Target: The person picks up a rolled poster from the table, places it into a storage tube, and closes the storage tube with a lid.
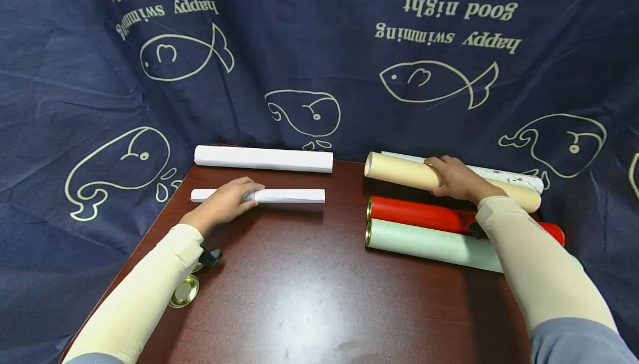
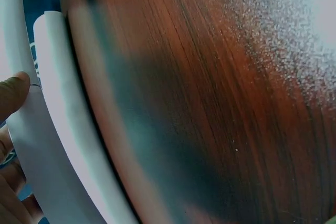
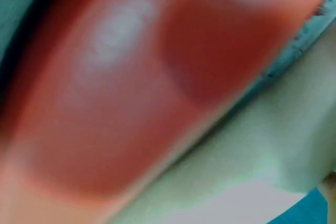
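Note:
My left hand [image 1: 227, 203] pinches a thin white paper roll [image 1: 289, 196] near its middle. In the left wrist view the thumb lies along the near side of that roll [image 2: 37, 140], with fingers curled behind it. A thicker white roll [image 1: 264, 158] lies behind it on the table. At the back right, my right hand [image 1: 456, 178] grips a tan cardboard tube [image 1: 399, 170] from above. Directly in front of it lie a red tube [image 1: 419, 214] and a pale green tube [image 1: 429, 244], side by side. The right wrist view is blurred, mostly filled by the red tube [image 3: 121, 93].
Behind the tan tube lies a white tube with a floral print [image 1: 499, 175]. A gold-coloured round lid [image 1: 184, 292] sits by the left forearm, another partly hidden beside it. A dark blue printed cloth [image 1: 299, 36] hangs behind and beside the brown table [image 1: 299, 275].

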Demonstrator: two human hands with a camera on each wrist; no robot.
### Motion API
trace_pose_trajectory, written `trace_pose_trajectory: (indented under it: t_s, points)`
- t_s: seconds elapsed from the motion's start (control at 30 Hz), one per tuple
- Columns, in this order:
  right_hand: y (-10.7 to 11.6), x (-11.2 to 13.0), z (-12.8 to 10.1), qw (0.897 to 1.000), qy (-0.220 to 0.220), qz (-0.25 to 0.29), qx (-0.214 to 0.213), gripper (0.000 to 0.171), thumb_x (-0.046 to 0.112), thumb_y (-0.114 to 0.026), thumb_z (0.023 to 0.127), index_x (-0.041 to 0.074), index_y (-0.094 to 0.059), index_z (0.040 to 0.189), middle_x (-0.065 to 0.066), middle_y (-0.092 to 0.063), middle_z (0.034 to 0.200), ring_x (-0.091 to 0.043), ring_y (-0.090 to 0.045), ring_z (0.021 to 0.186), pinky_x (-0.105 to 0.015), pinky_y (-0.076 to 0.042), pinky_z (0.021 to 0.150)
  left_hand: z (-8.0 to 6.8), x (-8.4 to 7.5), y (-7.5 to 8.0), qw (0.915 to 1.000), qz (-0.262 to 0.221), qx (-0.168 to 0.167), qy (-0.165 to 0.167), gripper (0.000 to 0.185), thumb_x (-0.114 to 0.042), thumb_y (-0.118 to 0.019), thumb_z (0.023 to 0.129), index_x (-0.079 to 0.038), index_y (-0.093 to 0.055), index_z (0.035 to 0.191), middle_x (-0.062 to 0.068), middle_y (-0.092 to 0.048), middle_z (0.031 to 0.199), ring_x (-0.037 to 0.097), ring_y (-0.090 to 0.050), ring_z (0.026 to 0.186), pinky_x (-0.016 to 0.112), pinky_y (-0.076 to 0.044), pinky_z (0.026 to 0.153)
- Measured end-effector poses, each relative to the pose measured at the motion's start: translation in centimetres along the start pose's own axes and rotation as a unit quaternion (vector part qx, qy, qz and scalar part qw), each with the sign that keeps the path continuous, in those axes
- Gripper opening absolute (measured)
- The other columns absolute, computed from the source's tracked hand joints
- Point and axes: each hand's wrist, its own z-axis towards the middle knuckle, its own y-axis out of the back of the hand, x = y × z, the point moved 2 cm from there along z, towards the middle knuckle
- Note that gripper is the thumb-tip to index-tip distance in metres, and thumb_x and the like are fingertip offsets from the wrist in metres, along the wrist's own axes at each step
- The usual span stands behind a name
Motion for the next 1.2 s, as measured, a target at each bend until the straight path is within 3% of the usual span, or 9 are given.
trace_pose_trajectory:
  t_s: [0.23, 0.4, 0.67, 0.93, 1.2]
  points:
    - [2.1, 3.1, -1.8, 0.997, 0.03, -0.05, -0.057, 0.07, 0.022, -0.085, 0.074, 0.012, -0.053, 0.136, -0.016, -0.055, 0.109, -0.034, -0.049, 0.096, -0.049, -0.042, 0.075, -1.3, -0.6, 0.4, 1.0, 0.004, -0.003, 0.008, 0.039, -0.008, -0.074, 0.089, -0.001, -0.064, 0.126, 0.012, -0.063, 0.111, 0.026, -0.06, 0.097, 0.047, -0.048, 0.087]
    - [3.0, 4.8, -5.4, 0.991, 0.051, -0.05, -0.117, 0.072, 0.021, -0.089, 0.07, 0.01, -0.056, 0.133, -0.017, -0.056, 0.108, -0.036, -0.05, 0.098, -0.053, -0.042, 0.079, -1.1, -1.3, 0.6, 0.9998, 0.005, -0.001, 0.022, 0.039, -0.009, -0.073, 0.09, -0.002, -0.063, 0.127, 0.012, -0.062, 0.112, 0.027, -0.06, 0.095, 0.048, -0.048, 0.084]
    - [3.0, 6.8, -11.4, 0.969, 0.111, -0.05, -0.213, 0.076, 0.02, -0.092, 0.058, 0.008, -0.06, 0.125, -0.012, -0.057, 0.098, -0.033, -0.054, 0.09, -0.049, -0.042, 0.076, -1.4, -2.9, 2.0, 0.9997, -0.003, -0.024, -0.005, 0.038, -0.008, -0.073, 0.09, -0.004, -0.063, 0.127, 0.01, -0.062, 0.113, 0.023, -0.059, 0.091, 0.046, -0.048, 0.081]
    - [0.2, 8.5, -15.8, 0.968, 0.115, -0.048, -0.22, 0.076, 0.023, -0.09, 0.057, 0.008, -0.06, 0.125, -0.009, -0.056, 0.102, -0.029, -0.053, 0.091, -0.048, -0.043, 0.074, -1.9, -5.1, 2.2, 0.9988, 0.0, -0.029, -0.039, 0.036, -0.007, -0.075, 0.089, -0.005, -0.064, 0.123, 0.007, -0.062, 0.11, 0.02, -0.058, 0.087, 0.044, -0.049, 0.077]
    - [-2.7, 8.8, -16.9, 0.966, 0.129, -0.039, -0.221, 0.075, 0.019, -0.09, 0.057, 0.008, -0.061, 0.126, -0.005, -0.054, 0.101, -0.023, -0.052, 0.089, -0.042, -0.044, 0.075, -2.6, -7.3, 1.9, 0.9974, -0.016, -0.042, -0.056, 0.037, -0.007, -0.075, 0.088, -0.006, -0.064, 0.123, 0.005, -0.062, 0.112, 0.018, -0.059, 0.09, 0.042, -0.049, 0.08]
